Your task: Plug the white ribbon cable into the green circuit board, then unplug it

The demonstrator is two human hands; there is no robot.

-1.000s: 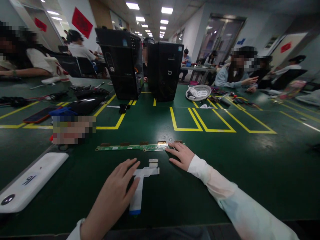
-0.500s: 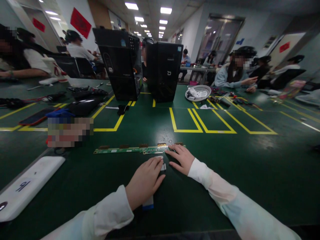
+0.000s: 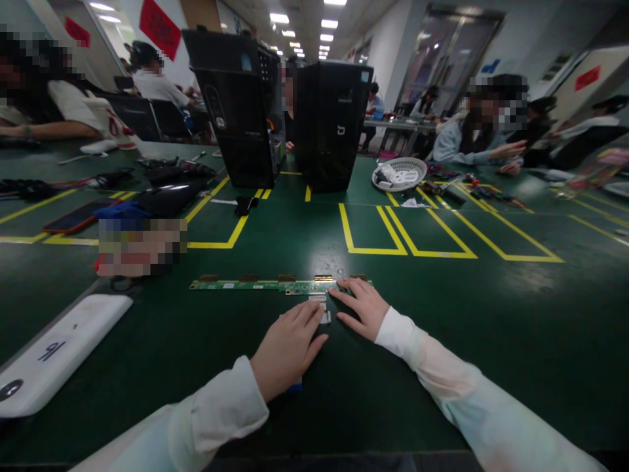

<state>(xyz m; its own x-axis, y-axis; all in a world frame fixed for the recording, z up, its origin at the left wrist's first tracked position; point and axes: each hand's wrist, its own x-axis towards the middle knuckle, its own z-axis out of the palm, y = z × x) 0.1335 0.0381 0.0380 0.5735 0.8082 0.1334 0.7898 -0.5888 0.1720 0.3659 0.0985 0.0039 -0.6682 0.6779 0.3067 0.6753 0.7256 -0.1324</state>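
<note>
A long narrow green circuit board [image 3: 260, 286] lies across the table in front of me, with copper-coloured tabs along its far edge. My left hand [image 3: 291, 339] is over a white flat ribbon cable [image 3: 325, 318], fingers together on it and the thumb set apart. The cable's front end meets the near edge of the board around its middle; its blue-tipped other end [image 3: 295, 386] shows below my palm. Much of the cable is hidden under that hand. Fingers spread, my right hand [image 3: 361, 307] rests on the board's right part and covers some of it.
Two black computer towers [image 3: 327, 124] stand at the back. A white oval basket [image 3: 399, 174] holds small parts, with loose cables and pieces beside it. On the left are a white long device [image 3: 63, 351], dark cables and a black panel [image 3: 170, 200]. Other people sit around the room.
My left hand has pushed the ribbon cable's end forward against the board's near edge. My right hand keeps its place on the board. The whole view has shifted slightly.
</note>
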